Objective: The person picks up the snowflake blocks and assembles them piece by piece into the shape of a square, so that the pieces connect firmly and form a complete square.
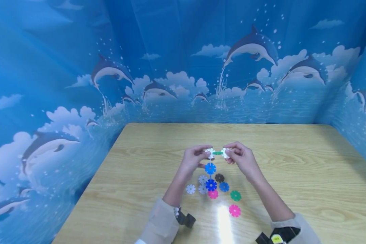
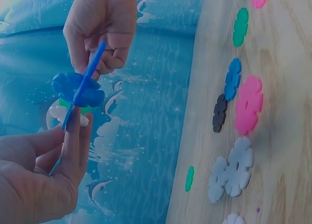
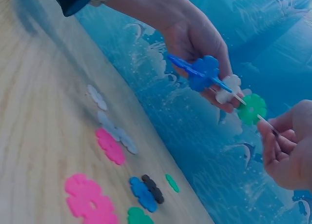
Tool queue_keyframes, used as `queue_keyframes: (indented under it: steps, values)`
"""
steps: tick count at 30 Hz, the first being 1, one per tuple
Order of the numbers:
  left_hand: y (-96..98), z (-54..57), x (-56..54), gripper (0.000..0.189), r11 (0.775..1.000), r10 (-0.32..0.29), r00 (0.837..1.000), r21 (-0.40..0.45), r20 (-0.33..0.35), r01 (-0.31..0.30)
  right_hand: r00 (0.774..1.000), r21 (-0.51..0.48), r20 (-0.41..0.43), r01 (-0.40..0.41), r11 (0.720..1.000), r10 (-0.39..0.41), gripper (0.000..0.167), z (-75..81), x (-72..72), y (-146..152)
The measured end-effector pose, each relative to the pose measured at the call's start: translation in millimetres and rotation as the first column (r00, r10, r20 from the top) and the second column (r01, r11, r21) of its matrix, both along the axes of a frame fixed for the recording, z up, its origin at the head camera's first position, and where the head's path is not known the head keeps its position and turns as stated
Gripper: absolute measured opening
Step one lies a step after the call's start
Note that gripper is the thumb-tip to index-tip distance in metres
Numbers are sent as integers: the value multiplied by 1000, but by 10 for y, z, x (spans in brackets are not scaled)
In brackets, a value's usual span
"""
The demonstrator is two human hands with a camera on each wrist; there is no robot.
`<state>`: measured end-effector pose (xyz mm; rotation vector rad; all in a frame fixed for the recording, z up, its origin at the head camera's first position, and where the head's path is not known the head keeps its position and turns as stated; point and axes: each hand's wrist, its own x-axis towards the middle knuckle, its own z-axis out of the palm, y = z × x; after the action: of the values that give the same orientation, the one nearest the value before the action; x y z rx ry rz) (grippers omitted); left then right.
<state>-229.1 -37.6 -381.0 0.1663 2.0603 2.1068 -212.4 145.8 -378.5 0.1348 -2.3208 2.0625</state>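
Observation:
My left hand (image 1: 191,161) pinches a white notched snowflake disc (image 1: 210,154) between thumb and fingers. Joined to it is a green disc (image 3: 252,109), seen edge-on in the head view. On the green disc's other side, my right hand (image 1: 243,158) pinches a second white disc (image 1: 225,153), mostly covered by fingers in the right wrist view. From the left-hand white disc a chain runs toward the body, with a lighter blue disc (image 1: 210,168) and a dark blue disc (image 1: 211,185). The whole joined piece is held above the table.
Loose discs lie on the wooden table (image 1: 146,149) below and nearer the body: several pale ones (image 1: 190,189), a black one (image 1: 219,178), a blue one (image 1: 224,187), pink ones (image 1: 235,210) and a green one (image 1: 236,195). A dolphin-printed curtain (image 1: 177,61) surrounds the table's back and sides.

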Motion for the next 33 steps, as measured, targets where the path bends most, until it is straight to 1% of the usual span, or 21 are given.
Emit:
queue_keyframes:
  steps: [3, 7, 10, 14, 21, 26, 30, 33]
  values:
    - [26, -17, 8, 25, 1000, 16, 1000, -12, -14, -16, 998, -5, -33, 55, 998, -55, 19, -21, 16, -51]
    - [32, -27, 5, 25, 999, 47, 999, -10, -17, -47, 992, -6, -67, 106, 994, -106, 14, -52, 29, -115]
    - [31, -31, 6, 25, 998, 57, 998, -10, -17, -57, 988, -16, -69, 140, 990, -141, 14, -83, 41, -150]
    - [28, -23, 20, 25, 999, 51, 999, -17, -19, -51, 983, -33, -58, 171, 985, -172, 13, -119, 60, -178]
    - [31, -9, 34, 25, 998, 54, 998, -35, -12, -55, 980, -55, -54, 191, 980, -193, 14, -140, 89, -212]
    - [50, -34, 28, 25, 998, 34, 999, -58, -3, -34, 978, -65, -60, 195, 979, -199, 15, -138, 101, -222]
    - [42, -42, 19, 26, 1000, 18, 1000, -20, 16, -18, 980, -63, -78, 178, 982, -183, 15, -123, 88, -213]
    - [28, -43, 8, 27, 1000, 9, 1000, 14, 24, -9, 986, -48, -77, 146, 988, -149, 16, -109, 60, -192]
